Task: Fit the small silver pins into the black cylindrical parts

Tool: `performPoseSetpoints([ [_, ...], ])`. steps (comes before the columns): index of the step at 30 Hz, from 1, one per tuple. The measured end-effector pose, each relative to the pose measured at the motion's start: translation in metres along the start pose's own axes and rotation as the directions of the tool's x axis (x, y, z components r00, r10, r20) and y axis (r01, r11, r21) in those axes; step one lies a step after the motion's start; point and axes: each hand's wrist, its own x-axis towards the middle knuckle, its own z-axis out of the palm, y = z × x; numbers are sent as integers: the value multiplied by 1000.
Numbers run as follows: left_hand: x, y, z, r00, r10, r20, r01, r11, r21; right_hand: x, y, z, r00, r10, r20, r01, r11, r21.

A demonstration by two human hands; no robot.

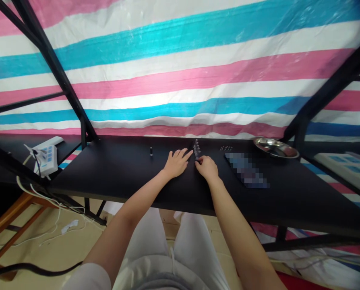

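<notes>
sleeve (pixel 92 277): short, pale | top (pixel 150 270): light grey | trousers (pixel 195 237): white | drawstring (pixel 172 253): pale, thin

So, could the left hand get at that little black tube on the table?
Probably yes: the left hand is spread open, the little black tube stands off to its left on the table, and nothing shows between them.

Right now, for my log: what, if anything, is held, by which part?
Left hand: nothing visible. Right hand: at the small grey pieces, near end; any hold can't be told.
</notes>
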Motion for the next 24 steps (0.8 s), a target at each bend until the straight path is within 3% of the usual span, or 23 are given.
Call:
performPoseSetpoints([
  [6, 14, -3, 9, 1000, -26, 11, 27, 999, -27, 0, -2, 0, 1000, 10, -16, -10, 1000, -29],
  [15, -4, -23, -14, 984, -163, -75, 146, 969, -198, 2, -7, -1, 998, 59, -15, -59, 997, -48],
  [21, -22, -28, -20, 901, -385, -197, 299, 884, -358, 4, -9, 3, 997, 68, -32, -69, 997, -28],
  [24, -23, -30, -18, 869, -424, -255, 293, 856, -426, 5, -9, 5, 997, 65, -44, -66, 997, -38],
])
